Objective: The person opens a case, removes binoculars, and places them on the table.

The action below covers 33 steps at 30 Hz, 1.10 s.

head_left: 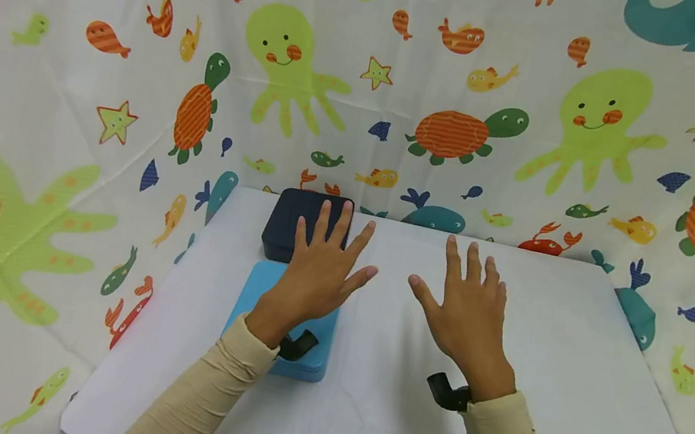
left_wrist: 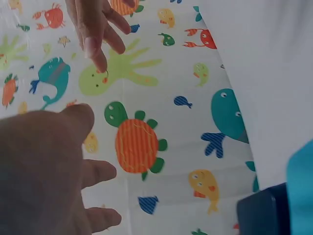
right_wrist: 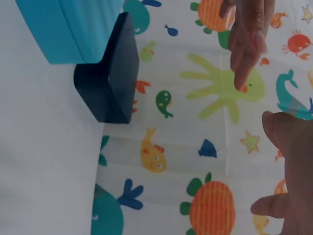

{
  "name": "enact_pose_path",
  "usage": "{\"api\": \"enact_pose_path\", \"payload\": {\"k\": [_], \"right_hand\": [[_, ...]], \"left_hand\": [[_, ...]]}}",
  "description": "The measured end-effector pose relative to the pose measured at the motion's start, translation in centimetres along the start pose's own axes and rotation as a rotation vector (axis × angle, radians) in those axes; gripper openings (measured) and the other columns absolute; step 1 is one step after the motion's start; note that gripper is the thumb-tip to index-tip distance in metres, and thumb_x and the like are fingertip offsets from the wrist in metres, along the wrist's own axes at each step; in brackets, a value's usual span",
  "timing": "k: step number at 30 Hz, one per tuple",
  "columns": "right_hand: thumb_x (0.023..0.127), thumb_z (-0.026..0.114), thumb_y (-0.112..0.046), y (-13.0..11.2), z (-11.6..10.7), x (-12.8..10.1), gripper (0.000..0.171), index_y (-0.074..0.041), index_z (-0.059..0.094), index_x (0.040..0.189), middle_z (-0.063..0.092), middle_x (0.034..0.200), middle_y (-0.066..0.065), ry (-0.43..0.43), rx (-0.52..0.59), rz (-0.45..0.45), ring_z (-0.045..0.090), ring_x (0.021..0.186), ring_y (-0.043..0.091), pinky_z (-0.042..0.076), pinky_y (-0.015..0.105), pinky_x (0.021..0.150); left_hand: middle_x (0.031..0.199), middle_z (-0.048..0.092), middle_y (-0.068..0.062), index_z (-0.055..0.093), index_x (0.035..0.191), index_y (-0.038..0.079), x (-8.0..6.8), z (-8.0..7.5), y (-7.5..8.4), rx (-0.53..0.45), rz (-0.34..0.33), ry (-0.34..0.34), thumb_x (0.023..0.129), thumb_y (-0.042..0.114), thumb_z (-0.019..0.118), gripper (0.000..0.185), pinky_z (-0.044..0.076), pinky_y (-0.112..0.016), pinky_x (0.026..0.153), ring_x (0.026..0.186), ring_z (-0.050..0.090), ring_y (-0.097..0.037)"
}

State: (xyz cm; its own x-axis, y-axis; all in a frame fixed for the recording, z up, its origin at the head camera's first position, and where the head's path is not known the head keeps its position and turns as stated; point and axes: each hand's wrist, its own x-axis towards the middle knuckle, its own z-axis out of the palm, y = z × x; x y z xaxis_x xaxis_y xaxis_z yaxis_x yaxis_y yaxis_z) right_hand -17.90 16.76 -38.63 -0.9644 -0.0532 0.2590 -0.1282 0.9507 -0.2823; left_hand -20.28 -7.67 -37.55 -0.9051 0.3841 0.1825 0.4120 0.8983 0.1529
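two hands spread flat, holding nothing: left hand half covers blue box and dark box; right hand over counter. no writing readable.

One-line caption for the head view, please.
Both open hands, left and right, hover over a white table, the left above a dark box and blue box.

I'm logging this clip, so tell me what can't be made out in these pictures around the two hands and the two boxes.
- Head view: the left hand covers the middle of the light blue flat box and part of the dark navy box; whether it touches them is unclear.
- Left wrist view: both boxes are cut off by the bottom right edge.
- Right wrist view: the right hand is blurred and cropped.
- Whether the right hand touches the white table is unclear.
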Motion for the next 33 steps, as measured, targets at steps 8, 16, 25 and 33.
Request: {"api": "enact_pose_path", "payload": {"k": [8,16,25,33], "right_hand": [[0.099,0.066,-0.061,-2.0,3.3,-0.6,0.093,-0.011,0.029,0.168,0.050,0.155,0.028,0.045,0.174,0.003,0.052,0.132,0.048,0.055,0.066,0.098],[0.095,0.076,-0.054,-4.5,6.8,-1.1,0.088,-0.012,0.039,0.164,0.060,0.134,0.020,-0.026,0.401,0.021,0.061,0.117,0.035,0.059,0.050,0.086],[0.095,0.080,-0.044,-6.3,10.7,-1.4,0.082,-0.011,0.043,0.161,0.064,0.123,0.015,-0.247,0.661,0.095,0.065,0.103,0.025,0.057,0.040,0.082],[0.091,0.085,-0.039,-6.9,12.7,-1.9,0.084,-0.009,0.044,0.159,0.063,0.118,0.015,-0.339,0.727,0.148,0.064,0.092,0.020,0.056,0.036,0.078]], "left_hand": [[0.177,0.019,-0.022,0.033,0.168,0.023,-2.9,2.3,-3.0,-0.137,-0.080,0.070,0.108,0.057,0.051,0.072,0.015,-0.079,0.123,0.164,0.013,-0.049],[0.165,0.040,-0.026,0.046,0.162,0.016,-6.1,4.4,-6.5,-0.336,-0.231,0.170,0.102,0.046,0.070,0.071,0.027,-0.073,0.114,0.151,0.035,-0.049],[0.160,0.044,-0.025,0.040,0.164,0.016,-9.5,6.8,-10.5,-0.537,-0.463,0.135,0.097,0.041,0.077,0.080,0.035,-0.072,0.115,0.145,0.037,-0.046],[0.156,0.049,-0.026,0.040,0.163,0.013,-10.9,8.3,-12.7,-0.651,-0.553,0.126,0.096,0.042,0.078,0.082,0.050,-0.065,0.108,0.137,0.052,-0.044]]}}
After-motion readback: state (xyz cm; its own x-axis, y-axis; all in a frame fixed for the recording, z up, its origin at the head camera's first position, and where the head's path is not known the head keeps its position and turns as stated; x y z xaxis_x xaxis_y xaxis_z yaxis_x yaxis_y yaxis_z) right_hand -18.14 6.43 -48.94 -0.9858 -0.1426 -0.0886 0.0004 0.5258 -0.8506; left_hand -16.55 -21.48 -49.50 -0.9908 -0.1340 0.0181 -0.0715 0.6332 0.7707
